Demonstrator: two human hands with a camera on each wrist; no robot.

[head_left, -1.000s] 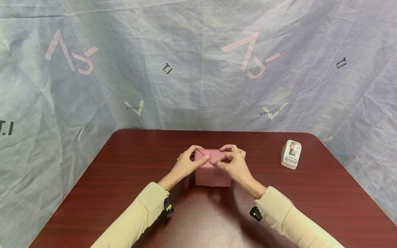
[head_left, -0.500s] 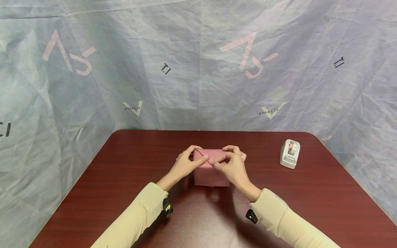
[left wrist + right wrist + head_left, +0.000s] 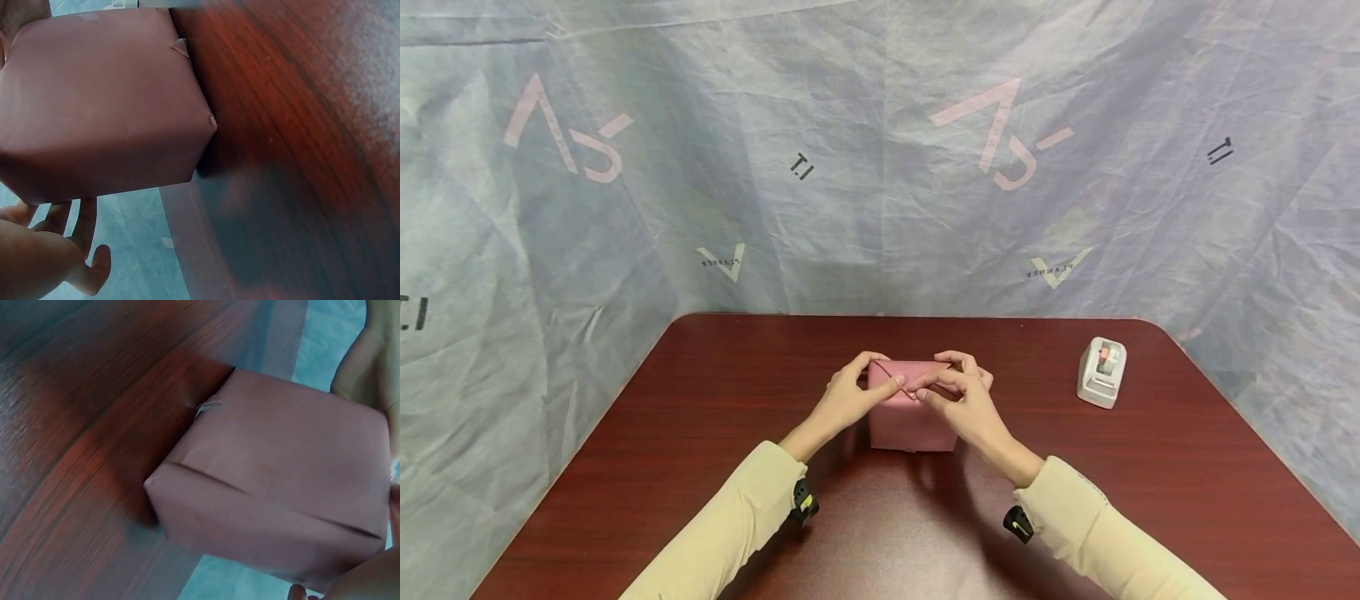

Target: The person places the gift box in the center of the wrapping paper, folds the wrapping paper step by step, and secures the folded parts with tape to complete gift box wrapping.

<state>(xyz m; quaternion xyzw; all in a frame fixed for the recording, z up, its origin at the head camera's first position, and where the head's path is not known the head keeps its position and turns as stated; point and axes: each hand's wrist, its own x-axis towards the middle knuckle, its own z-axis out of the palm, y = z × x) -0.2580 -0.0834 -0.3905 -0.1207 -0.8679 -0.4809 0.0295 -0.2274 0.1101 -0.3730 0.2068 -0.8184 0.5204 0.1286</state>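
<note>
A box wrapped in pink paper (image 3: 913, 427) stands on the table between both hands, its top paper folded into flaps with diagonal edges. My left hand (image 3: 847, 393) holds its left side, fingers round the far left edge and thumb on the top flap. With its thumb and forefinger close together at the flap's tip, my right hand (image 3: 964, 398) works at the top front edge, other fingers bent at the back right. In the left wrist view, left fingers (image 3: 85, 228) lie against the box's wrapped side (image 3: 106, 94). The right wrist view shows a creased fold across the box (image 3: 294, 444).
A white tape dispenser (image 3: 1102, 372) stands to the right on the dark red wooden table (image 3: 715, 400). A grey cloth sheet (image 3: 850, 208) with printed letters hangs behind and on both sides. Black wrist cameras (image 3: 1018, 523) hang below the cuffs.
My right thumb and forefinger shift slightly over the flap's tip, the forearm swinging left and then back right. My left hand and the box stay nearly still.
</note>
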